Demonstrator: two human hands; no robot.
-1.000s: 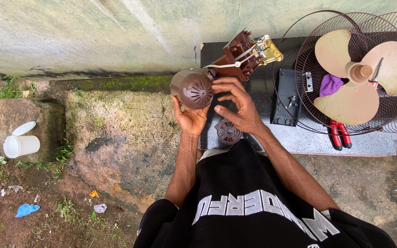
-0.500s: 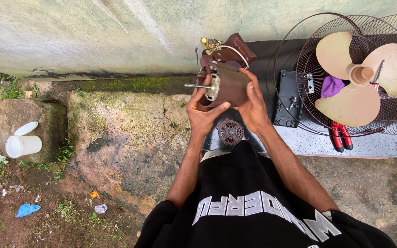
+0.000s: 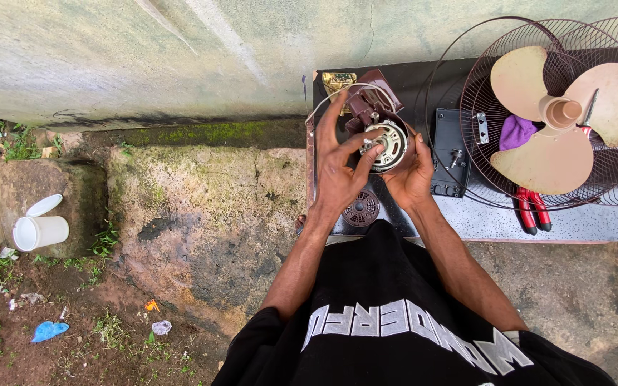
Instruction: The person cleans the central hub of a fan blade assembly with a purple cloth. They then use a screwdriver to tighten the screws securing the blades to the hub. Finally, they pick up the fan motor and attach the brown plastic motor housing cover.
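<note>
Now turned: fan motor (image 3: 386, 145), upper centre, shows you its round metal face, not the vented cap. Your left hand (image 3: 337, 168) and right hand (image 3: 410, 175) clamp it, fingers spread.

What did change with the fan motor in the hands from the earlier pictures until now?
Both hands turned the fan motor: a second ago its round vented back faced up, now its metal face and shaft do. The left hand moved on top, the right hand cups its side. Fan blade, red pliers and white cup stayed.
</note>
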